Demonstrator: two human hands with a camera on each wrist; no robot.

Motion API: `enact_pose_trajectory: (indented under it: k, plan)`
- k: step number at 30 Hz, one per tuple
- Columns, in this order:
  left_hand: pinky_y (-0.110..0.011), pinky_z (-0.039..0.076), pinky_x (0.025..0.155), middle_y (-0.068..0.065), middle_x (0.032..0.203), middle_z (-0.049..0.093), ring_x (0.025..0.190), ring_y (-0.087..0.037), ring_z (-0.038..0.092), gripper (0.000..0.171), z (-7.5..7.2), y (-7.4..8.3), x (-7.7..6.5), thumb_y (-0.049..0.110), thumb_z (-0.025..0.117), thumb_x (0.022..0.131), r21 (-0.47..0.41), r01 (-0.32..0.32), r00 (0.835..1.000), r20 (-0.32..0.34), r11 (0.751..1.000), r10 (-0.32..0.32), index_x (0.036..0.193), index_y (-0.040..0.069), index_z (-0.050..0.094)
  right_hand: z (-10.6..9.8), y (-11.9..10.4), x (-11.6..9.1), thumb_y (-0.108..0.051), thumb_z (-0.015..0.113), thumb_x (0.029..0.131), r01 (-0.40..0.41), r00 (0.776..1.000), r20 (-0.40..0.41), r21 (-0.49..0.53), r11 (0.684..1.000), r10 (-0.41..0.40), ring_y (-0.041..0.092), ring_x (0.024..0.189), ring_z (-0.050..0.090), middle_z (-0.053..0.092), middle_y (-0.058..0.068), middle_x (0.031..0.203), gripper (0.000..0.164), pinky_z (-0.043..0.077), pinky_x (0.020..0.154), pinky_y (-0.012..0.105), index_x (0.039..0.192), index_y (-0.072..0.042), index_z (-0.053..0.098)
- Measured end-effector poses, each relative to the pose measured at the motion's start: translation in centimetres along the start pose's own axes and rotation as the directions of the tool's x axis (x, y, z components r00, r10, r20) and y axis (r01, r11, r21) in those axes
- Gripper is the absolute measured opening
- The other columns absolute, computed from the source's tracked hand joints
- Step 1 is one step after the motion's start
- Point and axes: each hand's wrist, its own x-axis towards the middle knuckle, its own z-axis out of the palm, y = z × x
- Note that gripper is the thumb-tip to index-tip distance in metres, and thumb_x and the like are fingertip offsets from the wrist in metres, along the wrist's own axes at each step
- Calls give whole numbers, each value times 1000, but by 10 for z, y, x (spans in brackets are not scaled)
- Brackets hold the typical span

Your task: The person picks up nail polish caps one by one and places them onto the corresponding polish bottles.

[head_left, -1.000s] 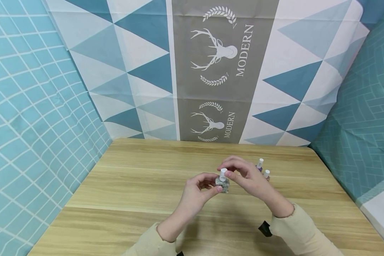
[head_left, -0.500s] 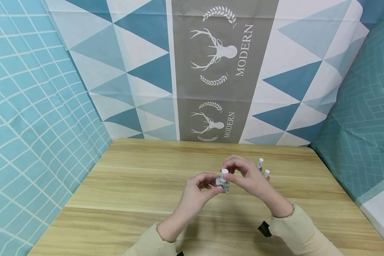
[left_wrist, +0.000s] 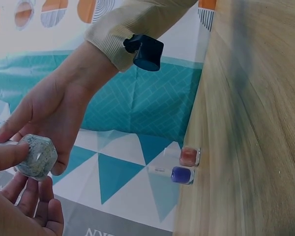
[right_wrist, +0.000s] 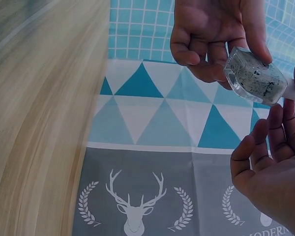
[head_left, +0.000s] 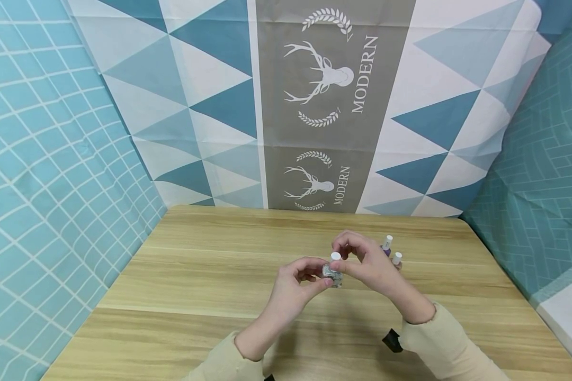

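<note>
A clear glass nail polish bottle (head_left: 333,279) with pale, dark-speckled contents is held up above the table. My left hand (head_left: 293,286) grips its glass body between thumb and fingers. The thumb and fingers of my right hand (head_left: 369,263) pinch its white cap (head_left: 336,256), which sits at the bottle's neck. In the right wrist view the speckled bottle (right_wrist: 255,77) lies sideways in the picture, left thumb on the glass, right fingers at the cap. From the left wrist, the bottle's faceted base (left_wrist: 38,158) faces the camera.
Beyond my right hand, two more nail polish bottles stand on the wooden table (head_left: 209,270): a purple one (left_wrist: 182,175) and a reddish one (left_wrist: 189,157), both with white caps. Patterned cloth (head_left: 219,106) hangs behind the table and along its sides.
My right hand's fingers have shifted slightly right and turned around the cap, and the cap has moved a little with them. My left hand keeps its hold on the bottle almost in place.
</note>
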Motion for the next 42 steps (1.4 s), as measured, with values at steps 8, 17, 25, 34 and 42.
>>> enact_pose_trajectory:
  k: [8, 17, 25, 34, 42]
  plan:
    - [-26, 48, 80, -5, 99, 69, 90, -17, 61, 27, -1, 1, 0, 14, 75, 80, 0, 2, 1000, -2, 1000, -2, 106, 10, 69, -4, -1, -5, -3, 54, 93, 41, 997, 69, -26, 999, -39, 13, 93, 56, 61, 0, 111, 27, 49, 75, 27, 118, -10, 62]
    - [-27, 49, 80, -5, 99, 69, 90, -17, 61, 27, -1, 0, 0, 14, 76, 79, 8, -6, 1000, 5, 1000, 6, 105, 10, 69, -7, -4, -7, -2, 49, 95, 42, 989, 142, 31, 999, -46, 17, 106, 53, 57, 2, 116, 28, 48, 87, 31, 119, -7, 63]
    - [-26, 48, 80, -5, 100, 69, 90, -17, 60, 28, 0, 1, 0, 15, 76, 80, 9, -4, 1000, 9, 1000, 4, 106, 9, 69, -7, -1, -7, 1, 52, 93, 76, 991, 113, -4, 997, -75, 15, 99, 55, 58, 2, 110, 25, 49, 81, 29, 112, -9, 66]
    - [-26, 49, 79, -2, 97, 69, 88, -14, 61, 26, -1, -1, -1, 18, 76, 80, 35, -5, 1000, 7, 999, 5, 104, 13, 69, -7, 0, -4, 3, 60, 88, 89, 992, 88, 31, 996, -92, 14, 96, 55, 61, 2, 102, 22, 48, 82, 28, 105, -10, 67]
    - [-26, 49, 79, 0, 97, 69, 87, -13, 61, 26, 0, 0, -1, 18, 76, 79, 48, 1, 1000, 8, 999, -2, 104, 14, 69, -6, 2, -1, 7, 63, 84, 121, 990, 67, 33, 992, -123, 12, 85, 52, 60, 2, 94, 18, 47, 74, 25, 98, -5, 66]
